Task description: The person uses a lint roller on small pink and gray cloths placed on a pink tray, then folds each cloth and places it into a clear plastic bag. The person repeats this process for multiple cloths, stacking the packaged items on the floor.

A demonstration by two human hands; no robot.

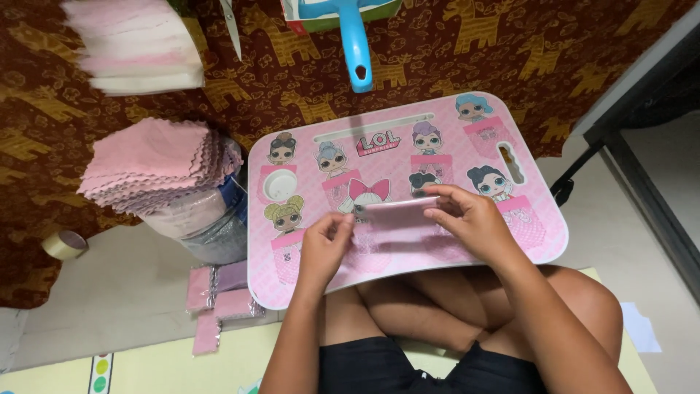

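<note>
Head view: pink packet between fingers (pinched)

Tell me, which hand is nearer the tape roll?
Left. The left hand is on the pink tray's near side toward the tape roll; the right hand is farther across.

pretty even, soft indoor light with barely any shadows, mild sheen on the pink lap desk, slight motion blur on the white stack top left

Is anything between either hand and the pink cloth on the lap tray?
Nothing visible: the left hand and right hand already hold the pink cloth at its ends, above the pink lap tray.
</note>
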